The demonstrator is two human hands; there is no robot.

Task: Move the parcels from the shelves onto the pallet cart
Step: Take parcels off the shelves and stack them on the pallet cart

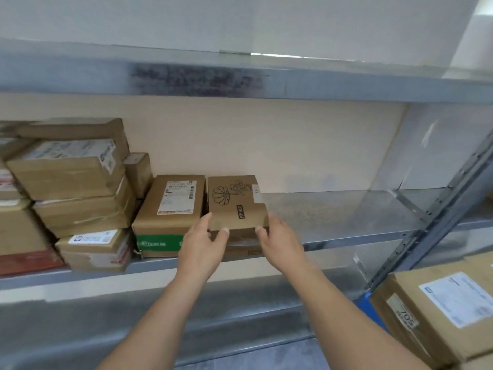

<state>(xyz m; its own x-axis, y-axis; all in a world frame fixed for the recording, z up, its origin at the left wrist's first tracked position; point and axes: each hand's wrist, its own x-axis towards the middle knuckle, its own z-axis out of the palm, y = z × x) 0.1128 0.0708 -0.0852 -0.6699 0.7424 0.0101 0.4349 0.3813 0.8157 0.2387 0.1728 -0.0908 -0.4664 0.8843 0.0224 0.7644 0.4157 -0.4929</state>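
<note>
Parcel of brown cardboard, printed with a flower drawing and a black label, lies on the metal shelf directly between the two hands, its near edge at the shelf's front lip. The left hand grips the near left corner: its thumb lies on the front top edge while the fingers reach up the left side, into the narrow gap beside a neighbouring labelled box. The right hand takes the near right corner in mirror fashion, thumb on the front edge and fingers curled round the right side, though this hand is blurred. Both forearms are bare and rise from the bottom of the view, converging toward the parcel with the wrists nearly straight and the backs of the hands upward. The labelled box touches or nearly touches the parcel's left side and shows a green band on its front. Further left stands a stack of boxes. At lower right sits a large carton bearing a white label.
</note>
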